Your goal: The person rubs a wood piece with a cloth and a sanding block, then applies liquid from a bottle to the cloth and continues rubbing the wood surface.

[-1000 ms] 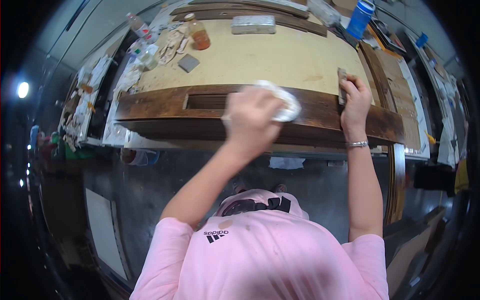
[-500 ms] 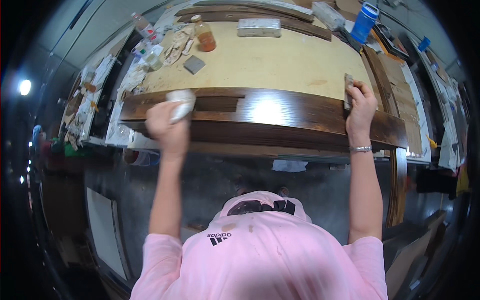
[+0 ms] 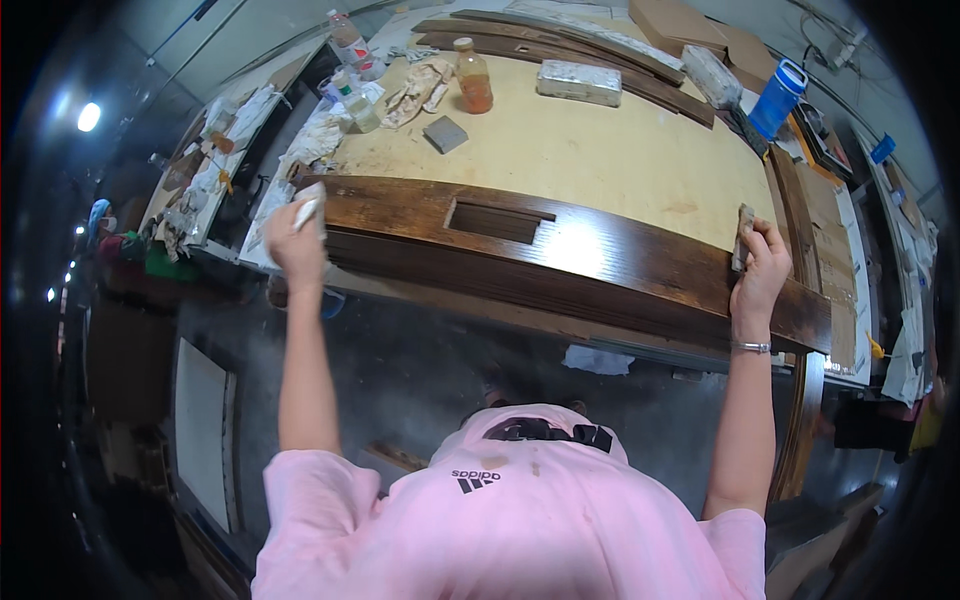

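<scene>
A long, glossy dark-brown wooden beam [image 3: 650,262] with a rectangular cutout lies along the near edge of the worktable [image 3: 640,160]. At the beam's left end, my left hand [image 3: 293,245] is closed round a crumpled white cloth [image 3: 312,203]. Toward the right end, my right hand [image 3: 762,270] grips a small, worn grey-brown block [image 3: 743,236] that stands on edge near the beam's far side. Fingers of the left hand are partly hidden by the hand itself. A flat grey square pad [image 3: 445,134] rests on the tabletop beyond the beam.
Farther back are a bottle of orange liquid [image 3: 473,82], a crumpled beige cloth [image 3: 420,92], a silvery wrapped block [image 3: 578,82] and dark wooden strips [image 3: 560,52]. Clear bottles [image 3: 352,48] stand at the left. A blue jug [image 3: 777,100] stands far right, near cardboard [image 3: 830,255].
My left hand has moved left with the white cloth, from beside the cutout to the beam's end. My right hand still grips the block. The whole view has shifted and tilted.
</scene>
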The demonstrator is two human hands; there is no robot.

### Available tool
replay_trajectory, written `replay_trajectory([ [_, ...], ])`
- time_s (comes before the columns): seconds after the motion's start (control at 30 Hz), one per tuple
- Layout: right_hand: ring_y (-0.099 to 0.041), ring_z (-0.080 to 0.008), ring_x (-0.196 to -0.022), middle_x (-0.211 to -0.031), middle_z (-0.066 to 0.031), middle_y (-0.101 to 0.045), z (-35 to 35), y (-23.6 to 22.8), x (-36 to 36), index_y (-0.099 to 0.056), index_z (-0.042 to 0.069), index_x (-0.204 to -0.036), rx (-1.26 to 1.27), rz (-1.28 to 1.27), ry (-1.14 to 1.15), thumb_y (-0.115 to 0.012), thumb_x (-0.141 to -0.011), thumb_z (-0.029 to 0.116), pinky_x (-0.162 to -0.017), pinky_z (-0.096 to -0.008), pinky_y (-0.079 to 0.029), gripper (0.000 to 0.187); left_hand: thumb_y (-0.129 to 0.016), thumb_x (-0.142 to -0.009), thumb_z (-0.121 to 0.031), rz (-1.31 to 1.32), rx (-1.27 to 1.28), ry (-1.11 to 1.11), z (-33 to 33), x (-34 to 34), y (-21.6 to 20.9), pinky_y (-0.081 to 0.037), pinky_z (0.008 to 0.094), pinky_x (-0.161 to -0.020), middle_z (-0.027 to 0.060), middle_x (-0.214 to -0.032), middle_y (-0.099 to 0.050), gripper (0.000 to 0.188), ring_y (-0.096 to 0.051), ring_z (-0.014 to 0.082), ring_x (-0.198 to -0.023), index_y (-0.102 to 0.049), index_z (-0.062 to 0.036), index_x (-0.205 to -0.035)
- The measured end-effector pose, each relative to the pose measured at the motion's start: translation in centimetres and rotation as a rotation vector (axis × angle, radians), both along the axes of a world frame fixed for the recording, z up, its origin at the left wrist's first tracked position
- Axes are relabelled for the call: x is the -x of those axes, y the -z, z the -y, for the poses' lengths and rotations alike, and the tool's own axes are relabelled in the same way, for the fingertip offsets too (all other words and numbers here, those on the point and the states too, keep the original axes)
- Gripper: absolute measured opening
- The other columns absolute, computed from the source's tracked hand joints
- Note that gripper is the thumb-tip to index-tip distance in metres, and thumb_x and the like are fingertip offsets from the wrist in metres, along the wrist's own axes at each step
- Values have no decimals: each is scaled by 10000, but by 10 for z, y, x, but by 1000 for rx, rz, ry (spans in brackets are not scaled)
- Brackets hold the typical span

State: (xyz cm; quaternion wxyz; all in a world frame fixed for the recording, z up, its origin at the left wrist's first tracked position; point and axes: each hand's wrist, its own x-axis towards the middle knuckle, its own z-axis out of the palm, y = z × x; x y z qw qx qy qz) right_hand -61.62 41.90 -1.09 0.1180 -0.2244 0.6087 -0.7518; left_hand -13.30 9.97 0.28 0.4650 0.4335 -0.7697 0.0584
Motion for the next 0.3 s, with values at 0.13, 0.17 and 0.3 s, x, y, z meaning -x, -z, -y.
replay_trajectory([
  [0.13,-596,-94,-881,-967,-41,-659,-3,4,4,-658,-50,-1066,6,-20,-18,-625,-896,38,-807,-239,-463,195,-734,-762,-102,153,108,409,-79,107,-24,-492,417,-851,98,-997,-706,259,-648,318,-934,-715,-86,-1020],
  [0.17,-598,-96,-889,-972,-46,-660,-5,6,7,-657,-51,-1068,9,-14,-6,-625,-898,39,-818,-244,-465,195,-743,-758,-121,305,149,467,-88,118,-25,-496,410,-861,93,-1018,-713,273,-656,312,-958,-712,-91,-1028],
  [0.3,-637,-144,-1011,-1054,-80,-684,-4,12,17,-633,-73,-1141,7,12,-104,-611,-903,37,-920,-275,-479,263,-752,-749,-154,157,-81,452,-62,94,-2,-488,423,-897,96,-1089,-713,315,-649,308,-1041,-703,-102,-1056],
])
